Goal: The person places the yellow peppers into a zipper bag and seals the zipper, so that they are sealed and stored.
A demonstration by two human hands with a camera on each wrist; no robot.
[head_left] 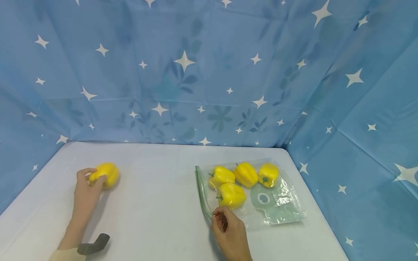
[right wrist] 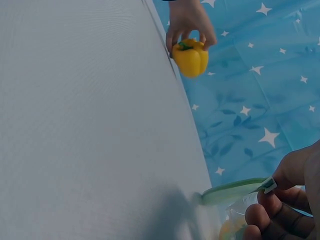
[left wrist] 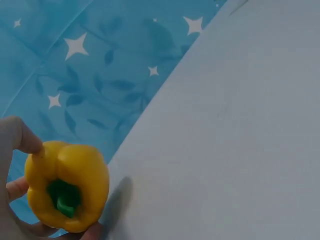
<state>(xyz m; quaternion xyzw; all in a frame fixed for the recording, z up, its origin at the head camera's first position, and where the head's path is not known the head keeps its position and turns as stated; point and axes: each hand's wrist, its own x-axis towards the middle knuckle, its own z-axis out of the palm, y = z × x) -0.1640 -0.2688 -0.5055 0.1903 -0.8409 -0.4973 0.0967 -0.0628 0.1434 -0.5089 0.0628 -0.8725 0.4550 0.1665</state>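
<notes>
On the left side of the table, my left hand [head_left: 86, 190] grips a yellow bell pepper [head_left: 107, 174] between thumb and fingers. Its green stem [left wrist: 64, 197] faces the left wrist camera. At the right, my right hand [head_left: 230, 232] pinches the green zip edge of a clear zip bag [head_left: 284, 206], close to the white slider [right wrist: 268, 185]. That edge is raised at the bag's left side. Inside the bag lie several yellow bell peppers [head_left: 245, 174], grouped toward its upper left. A pale green print with an eye [head_left: 263, 198] shows on the bag.
The white table [head_left: 156, 203] runs between the two hands. Blue curtains [head_left: 209, 72] with white stars stand along its back and sides. A dark grey strap-like piece [head_left: 94, 244] is at my left wrist.
</notes>
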